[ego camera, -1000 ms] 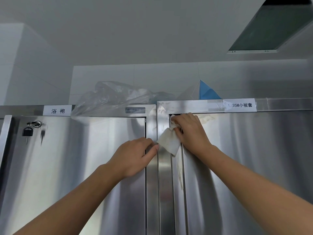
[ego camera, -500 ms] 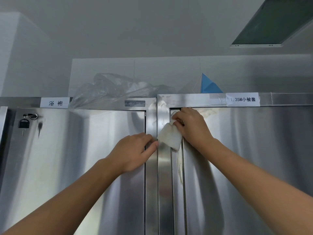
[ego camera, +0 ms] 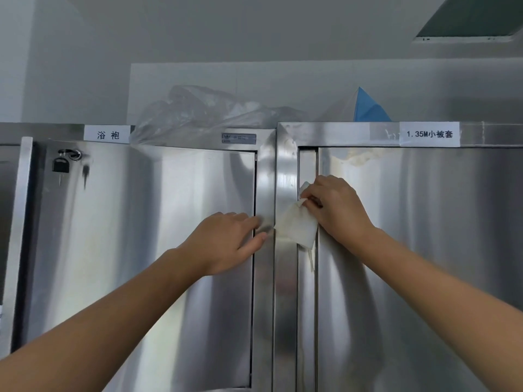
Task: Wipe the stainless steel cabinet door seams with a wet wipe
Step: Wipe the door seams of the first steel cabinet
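Two stainless steel cabinets stand side by side. My right hand (ego camera: 338, 210) pinches a white wet wipe (ego camera: 298, 229) against the vertical seam (ego camera: 317, 306) along the left edge of the right cabinet door (ego camera: 424, 264). The wipe hangs over the narrow strip and frame beside that seam. My left hand (ego camera: 229, 240) rests flat on the right edge of the left cabinet door (ego camera: 141, 250), fingers spread, thumb against the frame post (ego camera: 264, 306). It holds nothing.
A black padlock (ego camera: 60, 165) hangs at the left door's upper left. White labels (ego camera: 429, 134) are stuck on the top rails. Crumpled clear plastic bags (ego camera: 209, 117) and a blue item (ego camera: 368, 107) lie on top. Yellowish residue (ego camera: 356, 159) marks the right door's top corner.
My right hand has slid the wipe down the seam from the top corner of the right door. The left hand has stayed on the left door's edge.
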`<state>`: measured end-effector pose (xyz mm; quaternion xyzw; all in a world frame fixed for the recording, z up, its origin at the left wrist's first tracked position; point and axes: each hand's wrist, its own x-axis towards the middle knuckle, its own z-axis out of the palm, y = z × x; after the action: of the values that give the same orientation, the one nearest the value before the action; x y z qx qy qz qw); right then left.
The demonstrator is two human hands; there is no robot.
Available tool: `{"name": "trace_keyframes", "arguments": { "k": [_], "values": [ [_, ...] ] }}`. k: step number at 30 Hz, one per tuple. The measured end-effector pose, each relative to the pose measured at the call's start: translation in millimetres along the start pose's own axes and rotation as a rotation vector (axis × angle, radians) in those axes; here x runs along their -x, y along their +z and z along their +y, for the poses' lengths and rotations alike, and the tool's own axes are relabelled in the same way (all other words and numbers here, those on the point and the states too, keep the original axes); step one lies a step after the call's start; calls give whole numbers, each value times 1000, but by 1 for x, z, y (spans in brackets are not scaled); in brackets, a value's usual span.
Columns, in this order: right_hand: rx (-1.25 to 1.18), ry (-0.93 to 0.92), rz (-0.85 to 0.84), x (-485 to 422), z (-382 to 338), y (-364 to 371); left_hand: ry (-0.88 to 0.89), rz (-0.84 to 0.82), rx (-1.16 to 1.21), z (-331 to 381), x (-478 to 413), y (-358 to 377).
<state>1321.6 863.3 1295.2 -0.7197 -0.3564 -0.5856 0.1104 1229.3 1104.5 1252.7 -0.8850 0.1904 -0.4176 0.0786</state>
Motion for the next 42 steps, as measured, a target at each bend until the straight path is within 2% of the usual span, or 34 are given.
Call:
{"name": "trace_keyframes", "arguments": {
  "k": [9,13,16,22,26,42],
  "values": [
    [3,-61,-23,63,-8,19,36,-96,-81,5,18,22],
    [39,-158,-52,101,-14,26,88,-91,-115,14,23,30],
    [80,-192,-36,94,-9,23,128,-100,-142,17,20,31],
    [156,-67,78,27,3,9,144,-75,-168,16,6,21],
    [149,-64,155,2,10,7,123,-34,-112,13,-1,15],
    [75,-175,115,94,-12,35,105,-63,-76,22,22,49]
  ]
}}
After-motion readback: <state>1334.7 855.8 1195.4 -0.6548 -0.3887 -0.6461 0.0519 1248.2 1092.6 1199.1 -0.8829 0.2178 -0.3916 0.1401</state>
